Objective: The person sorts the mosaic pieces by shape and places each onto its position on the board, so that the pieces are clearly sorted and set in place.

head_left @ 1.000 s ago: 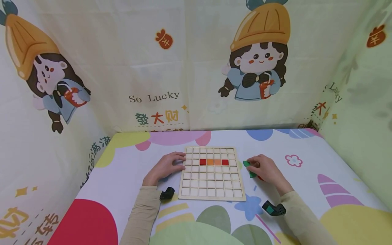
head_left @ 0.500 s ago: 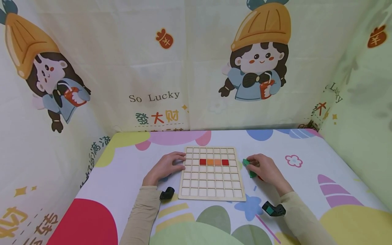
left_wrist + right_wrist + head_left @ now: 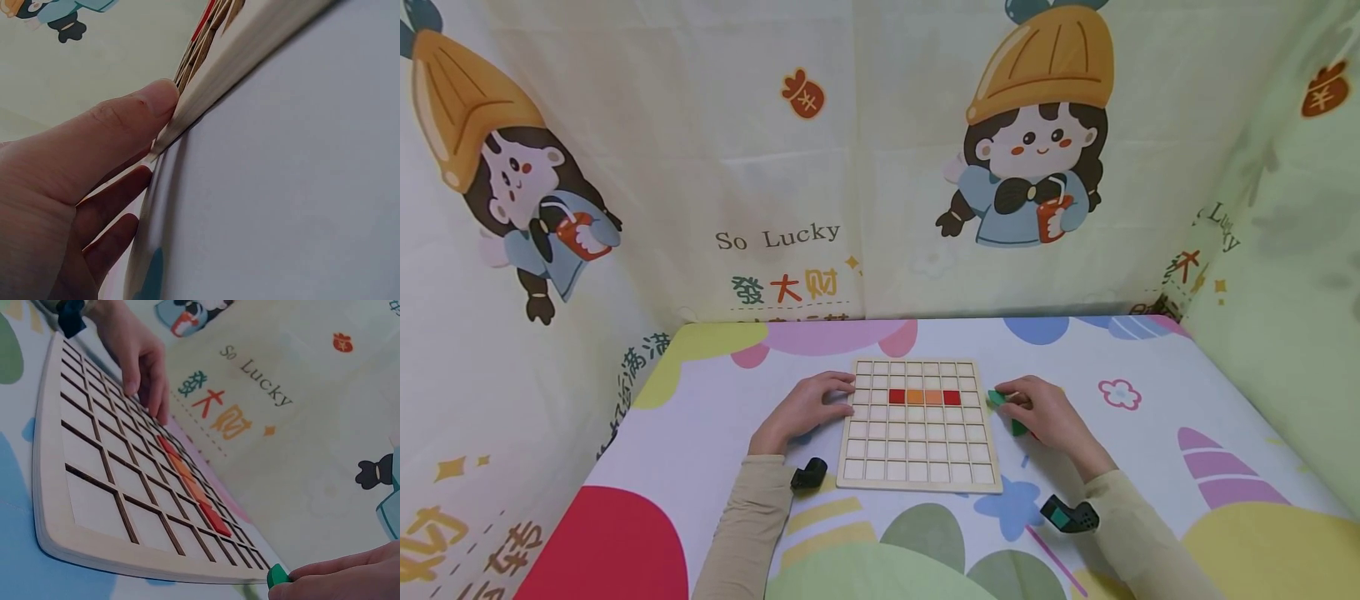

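A wooden grid board [image 3: 920, 481] lies on the table, with a row of tiles in its cells: a red tile [image 3: 897, 397] and another red tile [image 3: 951, 397] flank two orange tiles [image 3: 914, 397]. My left hand [image 3: 808, 406] touches the board's left edge; in the left wrist view the thumb [image 3: 161, 97] rests against its side. Just off the right edge, my right hand [image 3: 1047, 412] pinches a green tile [image 3: 276, 575] between thumb and fingers. Beneath that hand a second green piece [image 3: 1018, 427] and a sliver of red show, partly hidden.
A patterned cloth covers the table [image 3: 820, 575]. Printed fabric walls [image 3: 895, 275] stand at the back and both sides. A black wrist device [image 3: 809, 474] sits at the left wrist, and another black wrist device [image 3: 1070, 513] at the right.
My right hand has shifted slightly left with the green tile, bringing it closer to the board and apart from the green piece below. The left hand and the board have stayed put.
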Motion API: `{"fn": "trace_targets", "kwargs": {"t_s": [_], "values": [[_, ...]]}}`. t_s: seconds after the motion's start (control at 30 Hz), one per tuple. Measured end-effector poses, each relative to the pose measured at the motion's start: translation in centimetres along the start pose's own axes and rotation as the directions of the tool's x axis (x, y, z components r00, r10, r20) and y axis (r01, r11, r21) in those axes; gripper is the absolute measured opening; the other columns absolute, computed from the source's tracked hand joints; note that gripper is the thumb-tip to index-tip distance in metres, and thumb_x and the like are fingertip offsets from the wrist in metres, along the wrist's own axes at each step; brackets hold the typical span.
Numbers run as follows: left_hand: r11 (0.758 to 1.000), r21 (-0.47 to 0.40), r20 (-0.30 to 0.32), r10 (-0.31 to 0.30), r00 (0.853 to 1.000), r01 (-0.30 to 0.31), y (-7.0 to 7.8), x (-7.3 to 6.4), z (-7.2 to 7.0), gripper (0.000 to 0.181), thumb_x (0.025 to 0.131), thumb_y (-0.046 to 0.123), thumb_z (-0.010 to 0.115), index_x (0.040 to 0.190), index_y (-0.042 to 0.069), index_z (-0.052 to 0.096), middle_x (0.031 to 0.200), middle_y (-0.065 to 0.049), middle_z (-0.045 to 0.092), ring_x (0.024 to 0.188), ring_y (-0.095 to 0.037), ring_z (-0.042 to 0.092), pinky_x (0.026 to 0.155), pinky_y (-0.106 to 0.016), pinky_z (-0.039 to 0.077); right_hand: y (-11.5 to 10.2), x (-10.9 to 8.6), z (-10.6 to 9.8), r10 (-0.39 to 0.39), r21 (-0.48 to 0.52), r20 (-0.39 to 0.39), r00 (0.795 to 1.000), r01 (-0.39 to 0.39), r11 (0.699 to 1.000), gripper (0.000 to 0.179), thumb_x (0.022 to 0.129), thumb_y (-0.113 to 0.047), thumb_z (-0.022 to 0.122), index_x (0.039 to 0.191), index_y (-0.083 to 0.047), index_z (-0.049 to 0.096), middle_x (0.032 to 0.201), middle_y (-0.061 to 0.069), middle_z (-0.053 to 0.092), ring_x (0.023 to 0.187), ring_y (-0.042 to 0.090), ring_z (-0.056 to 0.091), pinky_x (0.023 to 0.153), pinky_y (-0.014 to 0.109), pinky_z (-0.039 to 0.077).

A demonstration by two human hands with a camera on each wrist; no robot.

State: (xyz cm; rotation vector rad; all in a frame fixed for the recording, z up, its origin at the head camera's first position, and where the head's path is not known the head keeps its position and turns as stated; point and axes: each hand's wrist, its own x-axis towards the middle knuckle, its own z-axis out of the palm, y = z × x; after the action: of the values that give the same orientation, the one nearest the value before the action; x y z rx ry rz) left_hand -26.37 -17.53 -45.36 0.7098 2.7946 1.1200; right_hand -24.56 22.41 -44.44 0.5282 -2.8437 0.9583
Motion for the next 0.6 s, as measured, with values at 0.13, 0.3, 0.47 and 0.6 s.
{"fn": "trace_targets", "kwargs": {"t_s": [0.13,0.3,0.47,0.6], "values": [[1.0,-0.004,0.0,0.001,1.0,-0.001,0.0,-0.01,-0.03,0.038,0.085,0.021,0.077,0.12,0.005,0.07,0.136,-0.004,0.058,0.132,-0.025,0.047,0.112,-0.043,0.036,-0.03,0.0,-0.09,-0.015,0.007,0.017,1.0,0.015,1.0,0.03,0.089,-0.004,0.069,0.118,0.0,0.068,0.109,0.015,0.064,0.089,0.024,0.066,0.073,0.035,0.057],[1.0,-0.001,-0.002,0.005,1.0,-0.005,-0.11,-0.03,0.0,0.038,0.086,0.022,0.077,0.119,0.005,0.07,0.136,-0.004,0.058,0.132,-0.025,0.047,0.112,-0.044,0.036,0.27,0.04,-0.34,0.037,-0.004,0.058,0.998,-0.037,0.999,0.031,0.09,-0.005,0.068,0.121,0.0,0.067,0.111,0.015,0.062,0.09,0.025,0.063,0.078,0.042,0.058],[1.0,0.007,0.0,0.002,1.0,-0.002,-0.11,-0.03,0.03,0.038,0.086,0.022,0.077,0.119,0.006,0.07,0.136,-0.004,0.058,0.132,-0.026,0.047,0.112,-0.044,0.036,0.65,0.14,-0.15,0.054,-0.056,0.079,0.995,-0.05,0.997,0.032,0.089,-0.007,0.069,0.12,0.0,0.067,0.109,0.014,0.063,0.085,0.021,0.056,0.076,0.038,0.054],[1.0,0.013,0.0,-0.001,1.0,0.001,-0.04,0.03,0.0,0.038,0.085,0.022,0.077,0.119,0.006,0.07,0.136,-0.004,0.058,0.132,-0.025,0.047,0.112,-0.044,0.036,0.63,0.2,0.18,0.042,-0.055,0.053,0.998,-0.039,0.998,0.031,0.087,-0.01,0.073,0.116,0.001,0.069,0.104,0.014,0.062,0.079,0.019,0.054,0.067,0.03,0.049]]}}
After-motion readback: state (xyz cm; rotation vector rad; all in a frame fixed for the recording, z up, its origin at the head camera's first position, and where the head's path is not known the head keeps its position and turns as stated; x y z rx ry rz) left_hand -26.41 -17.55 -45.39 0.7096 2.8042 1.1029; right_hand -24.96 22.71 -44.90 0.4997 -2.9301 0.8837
